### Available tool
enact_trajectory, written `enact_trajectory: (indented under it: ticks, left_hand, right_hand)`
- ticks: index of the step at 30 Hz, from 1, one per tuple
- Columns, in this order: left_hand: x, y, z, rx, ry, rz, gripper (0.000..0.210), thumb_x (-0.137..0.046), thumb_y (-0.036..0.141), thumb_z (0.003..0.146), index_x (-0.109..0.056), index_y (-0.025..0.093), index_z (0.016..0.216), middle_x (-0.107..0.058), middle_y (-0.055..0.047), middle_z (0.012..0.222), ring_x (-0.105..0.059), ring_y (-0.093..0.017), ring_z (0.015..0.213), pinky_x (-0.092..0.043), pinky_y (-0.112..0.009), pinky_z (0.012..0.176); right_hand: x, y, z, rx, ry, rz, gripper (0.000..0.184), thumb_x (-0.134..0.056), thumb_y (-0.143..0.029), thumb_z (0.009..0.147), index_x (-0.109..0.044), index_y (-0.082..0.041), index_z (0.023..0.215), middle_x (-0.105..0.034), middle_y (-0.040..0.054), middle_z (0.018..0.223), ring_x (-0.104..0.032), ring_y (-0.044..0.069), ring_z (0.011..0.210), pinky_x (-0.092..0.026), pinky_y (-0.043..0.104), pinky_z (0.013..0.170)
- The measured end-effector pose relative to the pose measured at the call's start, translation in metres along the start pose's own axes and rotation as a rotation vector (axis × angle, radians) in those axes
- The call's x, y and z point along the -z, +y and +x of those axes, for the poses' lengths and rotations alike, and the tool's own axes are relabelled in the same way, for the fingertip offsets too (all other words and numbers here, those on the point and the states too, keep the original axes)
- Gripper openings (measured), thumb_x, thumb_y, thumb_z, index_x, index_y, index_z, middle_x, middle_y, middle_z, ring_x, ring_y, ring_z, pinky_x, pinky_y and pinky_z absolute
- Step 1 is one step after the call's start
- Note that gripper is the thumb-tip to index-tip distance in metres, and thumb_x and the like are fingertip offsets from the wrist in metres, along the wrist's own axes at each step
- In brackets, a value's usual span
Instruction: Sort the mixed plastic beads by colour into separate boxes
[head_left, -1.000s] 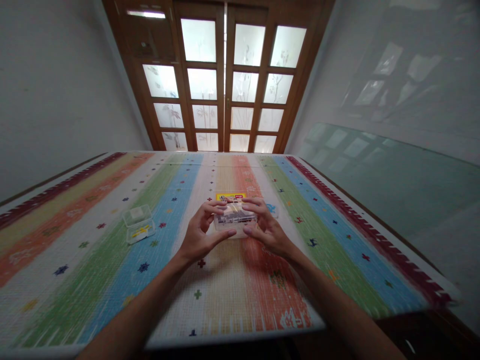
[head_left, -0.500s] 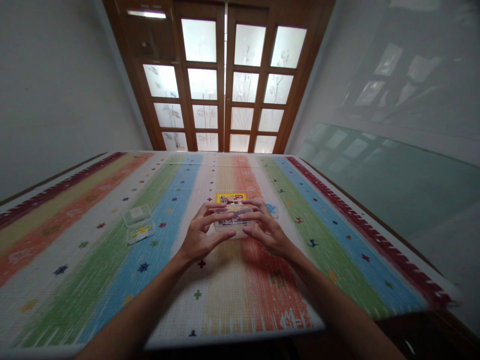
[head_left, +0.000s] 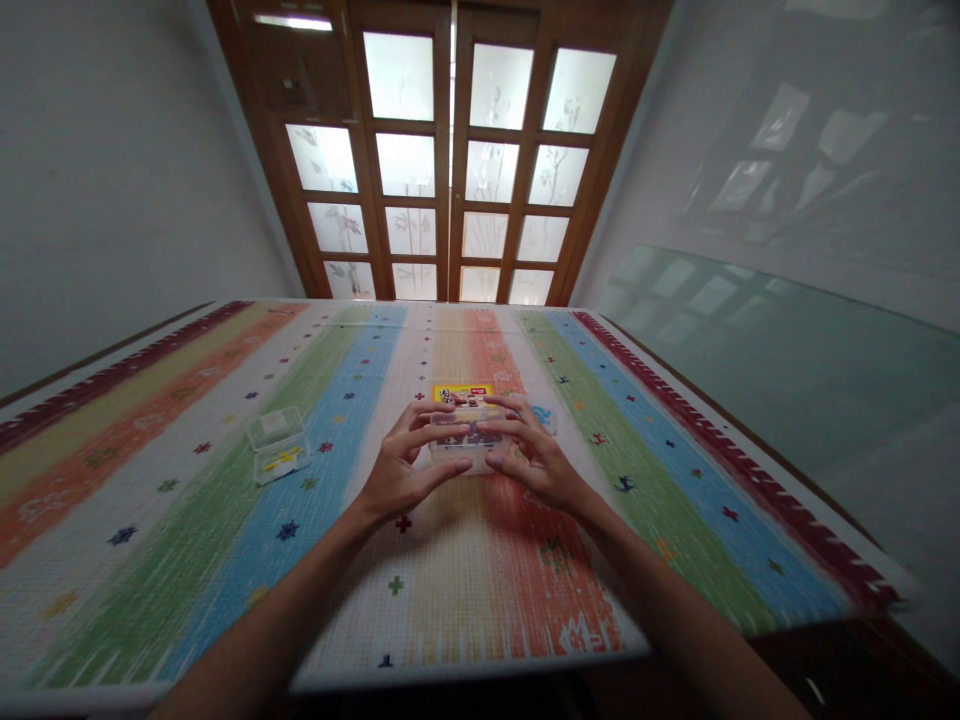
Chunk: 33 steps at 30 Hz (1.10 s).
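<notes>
A small clear plastic box (head_left: 469, 442) with dark pieces inside is between my two hands near the middle of the table. My left hand (head_left: 405, 462) grips its left side, fingers curled over the top and thumb along the near edge. My right hand (head_left: 538, 456) holds the right side in the same way, its thumb close to the left thumb. Just beyond the box lies a yellow packet (head_left: 459, 392) with dark lettering and a red label, partly covered by my fingers. Something blue and clear (head_left: 545, 418) shows beside my right hand, partly hidden.
To the left, an open clear case (head_left: 279, 430) lies with yellow pieces (head_left: 283, 460) in its near half. A striped, patterned cloth (head_left: 450, 580) covers the table. Beyond the table stand wooden doors (head_left: 451, 200) with frosted panes; a glass panel (head_left: 750, 350) is at the right.
The view has shifted very slightly. My hands keep nearly the same hold on the clear box, which looks tipped a little differently.
</notes>
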<state>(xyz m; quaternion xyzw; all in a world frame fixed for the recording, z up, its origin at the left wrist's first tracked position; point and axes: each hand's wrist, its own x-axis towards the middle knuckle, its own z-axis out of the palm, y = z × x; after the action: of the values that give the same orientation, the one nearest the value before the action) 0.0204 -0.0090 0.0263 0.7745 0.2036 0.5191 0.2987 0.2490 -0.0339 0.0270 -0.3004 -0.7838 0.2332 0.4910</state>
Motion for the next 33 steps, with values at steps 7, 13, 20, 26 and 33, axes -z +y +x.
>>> enact_trajectory:
  ticks: [7,13,20,26,33]
  left_hand:
    - [0.003,-0.008,-0.001,-0.034,-0.068,0.142,0.063,-0.077,0.027,0.082,-0.052,0.029,0.14,-0.054,-0.011,0.136,-0.05,-0.027,0.132,-0.047,-0.047,0.11]
    - [0.008,-0.023,-0.004,-0.023,-0.128,0.225,0.075,-0.076,0.027,0.082,-0.039,0.027,0.148,-0.051,-0.013,0.143,-0.049,-0.028,0.136,-0.043,-0.048,0.114]
    - [0.041,-0.016,-0.01,0.04,-0.122,0.396,0.07,-0.067,0.032,0.089,-0.034,0.025,0.15,-0.05,-0.014,0.147,-0.052,-0.027,0.134,-0.043,-0.049,0.114]
    - [0.104,-0.006,-0.026,0.111,0.062,0.725,0.063,-0.064,0.04,0.088,-0.041,0.023,0.144,-0.054,-0.013,0.143,-0.053,-0.032,0.132,-0.044,-0.055,0.111]
    - [0.167,-0.021,-0.06,0.102,0.089,0.934,0.087,-0.073,0.05,0.077,-0.032,0.022,0.149,-0.047,-0.016,0.147,-0.047,-0.041,0.136,-0.039,-0.066,0.111]
  right_hand:
    - [0.0,0.019,-0.006,-0.101,-0.02,0.031,0.069,-0.076,-0.04,0.083,-0.042,-0.032,0.142,-0.055,0.0099,0.137,-0.06,0.024,0.118,-0.051,0.044,0.1]
    - [0.002,0.034,-0.007,-0.111,-0.047,-0.132,0.062,-0.078,-0.039,0.081,-0.049,-0.027,0.136,-0.06,0.0116,0.129,-0.061,0.027,0.115,-0.05,0.048,0.1]
    - [0.007,0.053,-0.012,-0.191,-0.125,-0.082,0.062,-0.076,-0.036,0.083,-0.048,-0.028,0.138,-0.058,0.012,0.134,-0.059,0.027,0.121,-0.047,0.049,0.106]
    - [0.005,0.063,-0.017,-0.287,-0.133,-0.022,0.06,-0.075,-0.034,0.082,-0.048,-0.03,0.136,-0.057,0.0113,0.137,-0.058,0.028,0.124,-0.045,0.053,0.107]
    - [0.002,0.063,-0.018,-0.339,-0.159,0.046,0.06,-0.073,-0.032,0.083,-0.048,-0.026,0.137,-0.059,0.0131,0.133,-0.062,0.026,0.118,-0.051,0.05,0.103]
